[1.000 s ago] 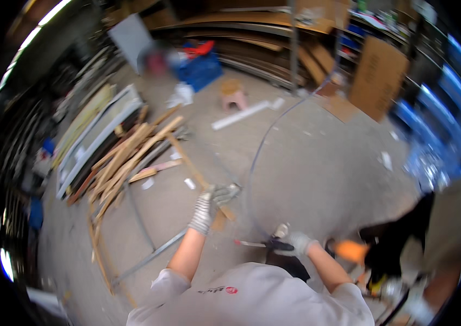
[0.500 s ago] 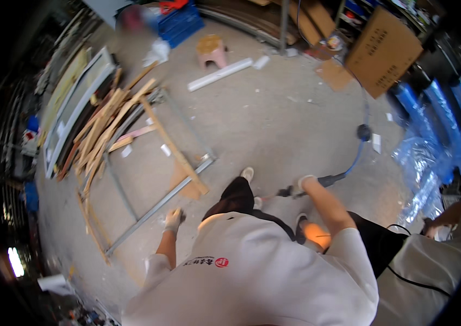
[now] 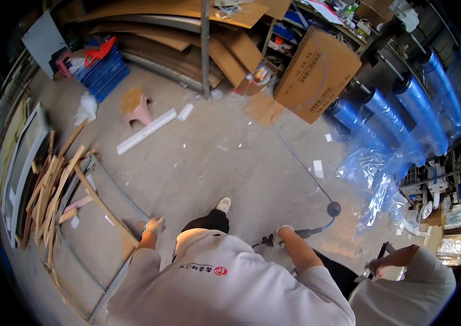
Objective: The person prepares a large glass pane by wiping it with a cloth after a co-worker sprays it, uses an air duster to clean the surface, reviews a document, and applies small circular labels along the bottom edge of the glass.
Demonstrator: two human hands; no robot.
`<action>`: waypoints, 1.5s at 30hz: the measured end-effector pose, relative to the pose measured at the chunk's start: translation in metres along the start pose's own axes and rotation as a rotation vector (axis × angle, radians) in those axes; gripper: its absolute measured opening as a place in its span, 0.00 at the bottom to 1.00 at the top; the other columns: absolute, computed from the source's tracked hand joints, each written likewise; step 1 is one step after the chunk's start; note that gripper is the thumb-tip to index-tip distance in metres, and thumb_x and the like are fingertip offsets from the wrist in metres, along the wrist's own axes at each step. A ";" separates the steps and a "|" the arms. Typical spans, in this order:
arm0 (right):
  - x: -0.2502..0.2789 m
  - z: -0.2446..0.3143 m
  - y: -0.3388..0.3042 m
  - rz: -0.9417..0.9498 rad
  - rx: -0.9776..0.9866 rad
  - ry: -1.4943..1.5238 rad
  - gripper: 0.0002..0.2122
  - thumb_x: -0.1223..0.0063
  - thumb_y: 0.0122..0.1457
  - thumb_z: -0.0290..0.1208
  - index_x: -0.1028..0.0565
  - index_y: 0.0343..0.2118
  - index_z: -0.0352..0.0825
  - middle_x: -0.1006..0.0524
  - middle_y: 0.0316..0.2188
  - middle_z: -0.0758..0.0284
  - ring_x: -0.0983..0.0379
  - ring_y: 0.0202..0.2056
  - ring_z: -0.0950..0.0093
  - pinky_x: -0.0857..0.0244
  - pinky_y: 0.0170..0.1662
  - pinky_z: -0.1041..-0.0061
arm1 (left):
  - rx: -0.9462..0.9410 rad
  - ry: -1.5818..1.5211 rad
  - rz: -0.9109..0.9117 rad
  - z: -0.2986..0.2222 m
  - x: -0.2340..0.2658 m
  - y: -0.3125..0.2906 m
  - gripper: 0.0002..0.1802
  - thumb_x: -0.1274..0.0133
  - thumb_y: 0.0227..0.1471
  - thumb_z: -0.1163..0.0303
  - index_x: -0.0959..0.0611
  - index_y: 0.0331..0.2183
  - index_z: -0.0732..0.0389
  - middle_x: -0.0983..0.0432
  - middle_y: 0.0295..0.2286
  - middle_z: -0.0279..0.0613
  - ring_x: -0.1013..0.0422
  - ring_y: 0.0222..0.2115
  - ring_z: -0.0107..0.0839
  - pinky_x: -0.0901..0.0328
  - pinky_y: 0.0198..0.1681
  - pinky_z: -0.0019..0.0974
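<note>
My right hand, in a light glove, is wrapped round a dark handheld power tool. A blue cord runs from its rear end, and its front end points left. My left hand is out to the left, also pale-gloved, fingers loosely apart with nothing seen in them. It overlaps the near corner of a grey metal frame on the floor; whether they touch I cannot tell. A wooden strip lies across that frame.
Wood strips are piled left. A stool and white bar stand ahead. Blue film rolls and a carton are at right. The cord passes a black disc. Close by on my right is a co-worker's arm.
My view has swung to the right, so the frame and wood pile sit further left. My left hand now overlaps the frame's corner. The right hand still grips the tool.
</note>
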State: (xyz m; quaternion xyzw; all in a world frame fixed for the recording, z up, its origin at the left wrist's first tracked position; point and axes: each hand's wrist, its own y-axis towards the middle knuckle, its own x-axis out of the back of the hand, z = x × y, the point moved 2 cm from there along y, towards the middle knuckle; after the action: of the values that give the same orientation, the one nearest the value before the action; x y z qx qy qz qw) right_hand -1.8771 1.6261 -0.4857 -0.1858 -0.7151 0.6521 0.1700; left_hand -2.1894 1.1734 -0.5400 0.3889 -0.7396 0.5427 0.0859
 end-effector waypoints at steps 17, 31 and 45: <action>0.341 -0.114 -0.151 -1.540 0.871 1.169 0.18 0.43 0.50 0.43 0.29 0.37 0.34 0.27 0.22 0.67 0.31 0.23 0.76 0.34 0.27 0.75 | -1.261 0.379 0.406 -0.600 -0.165 -0.068 0.34 0.49 0.46 0.49 0.31 0.45 0.68 0.28 0.38 0.55 0.32 0.42 0.46 0.38 0.47 0.39; 0.514 -0.180 -0.201 -1.323 1.273 1.274 0.20 0.42 0.51 0.33 0.32 0.45 0.31 0.26 0.33 0.66 0.31 0.34 0.79 0.34 0.38 0.79 | -1.257 -1.010 -0.667 -0.819 0.135 -0.055 0.19 0.53 0.54 0.52 0.32 0.37 0.58 0.37 0.24 0.31 0.36 0.22 0.22 0.35 0.27 0.27; 0.535 -0.178 -0.123 -1.025 0.917 1.675 0.08 0.51 0.57 0.29 0.28 0.36 0.30 0.25 0.25 0.66 0.29 0.26 0.78 0.34 0.31 0.81 | -1.545 -1.275 -0.513 -1.107 0.482 -0.023 0.14 0.54 0.54 0.54 0.26 0.32 0.56 0.34 0.17 0.28 0.41 0.10 0.20 0.36 0.16 0.27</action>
State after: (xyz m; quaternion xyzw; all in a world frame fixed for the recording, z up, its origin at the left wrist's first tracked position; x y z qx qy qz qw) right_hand -2.2634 2.0318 -0.3460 -0.1699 -0.0523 0.3747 0.9099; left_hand -2.8300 1.9007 0.1803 0.5889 -0.6893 -0.4215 0.0173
